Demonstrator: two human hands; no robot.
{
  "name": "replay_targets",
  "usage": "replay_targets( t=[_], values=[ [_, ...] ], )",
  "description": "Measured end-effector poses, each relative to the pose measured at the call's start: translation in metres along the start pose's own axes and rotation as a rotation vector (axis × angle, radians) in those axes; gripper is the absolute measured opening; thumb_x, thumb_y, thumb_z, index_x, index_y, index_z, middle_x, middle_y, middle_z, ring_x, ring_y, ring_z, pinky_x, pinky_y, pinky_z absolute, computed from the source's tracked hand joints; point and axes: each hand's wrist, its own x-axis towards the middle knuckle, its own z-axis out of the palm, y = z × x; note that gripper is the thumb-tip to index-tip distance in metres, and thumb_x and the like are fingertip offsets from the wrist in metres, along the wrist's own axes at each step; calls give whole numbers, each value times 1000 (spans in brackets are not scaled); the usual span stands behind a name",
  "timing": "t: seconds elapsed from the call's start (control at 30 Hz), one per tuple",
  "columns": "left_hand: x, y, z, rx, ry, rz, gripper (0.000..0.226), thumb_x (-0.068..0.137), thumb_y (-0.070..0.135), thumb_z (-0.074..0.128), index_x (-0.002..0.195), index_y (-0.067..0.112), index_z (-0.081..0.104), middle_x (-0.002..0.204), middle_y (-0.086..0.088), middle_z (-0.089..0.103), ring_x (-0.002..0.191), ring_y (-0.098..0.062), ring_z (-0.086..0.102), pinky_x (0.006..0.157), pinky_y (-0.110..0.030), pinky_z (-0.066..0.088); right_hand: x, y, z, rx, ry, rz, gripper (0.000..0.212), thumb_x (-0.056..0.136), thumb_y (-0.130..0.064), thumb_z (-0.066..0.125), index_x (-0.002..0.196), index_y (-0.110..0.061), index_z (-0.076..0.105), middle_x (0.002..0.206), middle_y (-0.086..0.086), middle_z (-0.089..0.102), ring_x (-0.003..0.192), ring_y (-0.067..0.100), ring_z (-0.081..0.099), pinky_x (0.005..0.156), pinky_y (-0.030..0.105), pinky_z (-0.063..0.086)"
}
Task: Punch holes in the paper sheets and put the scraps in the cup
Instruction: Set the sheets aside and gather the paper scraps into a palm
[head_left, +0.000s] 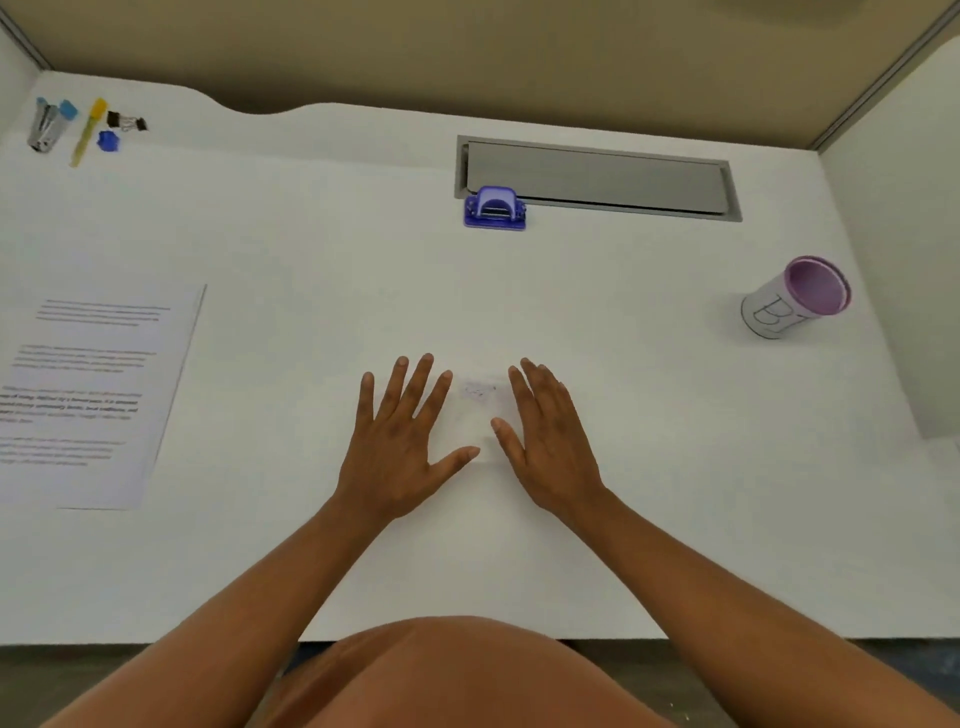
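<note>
A blue-violet hole punch (494, 210) stands on the white desk (649, 415), far centre. Printed paper sheets (88, 395) lie at the left edge. A white cup with a purple inside (797, 297) stands at the far right, lettering on its side. My left hand (400, 441) and my right hand (550, 441) rest flat on the desk in the middle, fingers spread, holding nothing. Between them lies a small white slip with faint marks (480, 395). Both hands are well short of the punch.
A grey cable-tray lid (597, 179) is set into the desk behind the punch. At the far left corner lie a stapler (47, 124), a yellow pen (88, 132), a black binder clip (127, 122) and a small blue object (108, 141). Partition walls close the back and right.
</note>
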Motion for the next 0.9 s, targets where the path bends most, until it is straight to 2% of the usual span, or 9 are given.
replay_targets(
  t=[0.07,0.13,0.3,0.37,0.47,0.57,0.7,0.83,0.9],
  values=[
    [2,2,4,6,-36,-19,99,99,83,28,171,17,14,181,-5,2,167,-26,-4,133,-60,3,-7,4,3,80,25,69,61,110,-33,46,163,-9,28,171,8,27,159,23,22,129,42,26],
    [6,2,8,-1,-75,-32,100,101,81,24,170,10,12,180,-8,0,167,-25,-6,134,-57,3,-13,6,8,118,46,129,58,110,-24,48,162,-4,30,170,12,30,158,24,25,127,44,30],
    [22,-6,14,-15,-180,2,94,105,70,21,169,4,5,180,-11,-5,166,-27,-9,135,-53,4,-5,-5,20,27,-56,215,71,110,-38,37,165,-3,9,175,13,5,163,26,1,132,45,9],
    [25,-7,18,-5,-218,48,91,106,67,18,169,4,2,179,-12,-7,166,-27,-10,134,-53,4,0,-17,25,15,-61,234,72,110,-41,33,165,-3,6,175,14,0,163,26,-4,132,45,6],
    [26,-5,23,-18,-204,93,84,108,59,17,169,2,5,179,-15,-2,166,-30,-5,134,-54,6,5,-37,35,45,-85,143,68,110,-38,26,166,-5,6,175,11,-1,162,22,-7,132,44,4],
    [19,-6,26,-3,-173,188,75,111,51,15,169,5,10,179,-13,4,166,-27,0,133,-55,14,7,-49,41,180,-70,51,61,110,-29,26,166,-8,14,175,6,7,162,16,0,132,43,10],
    [20,-15,26,-19,-168,197,78,112,56,20,170,7,6,180,-11,1,167,-24,-4,135,-50,5,15,-34,31,395,70,42,59,108,-14,37,165,-10,24,173,2,21,161,12,16,131,38,17],
    [49,-26,18,-29,-149,181,79,111,55,25,170,5,9,180,-12,3,167,-26,-2,135,-50,5,41,-7,16,358,133,39,56,105,-6,42,160,-9,35,168,4,35,157,14,29,129,42,24],
    [66,-29,16,-23,-164,213,79,111,56,25,170,6,9,180,-11,2,167,-26,-2,135,-50,4,54,4,14,223,77,-22,56,106,-11,45,160,-5,34,170,9,30,159,21,24,130,47,21]
  ],
)
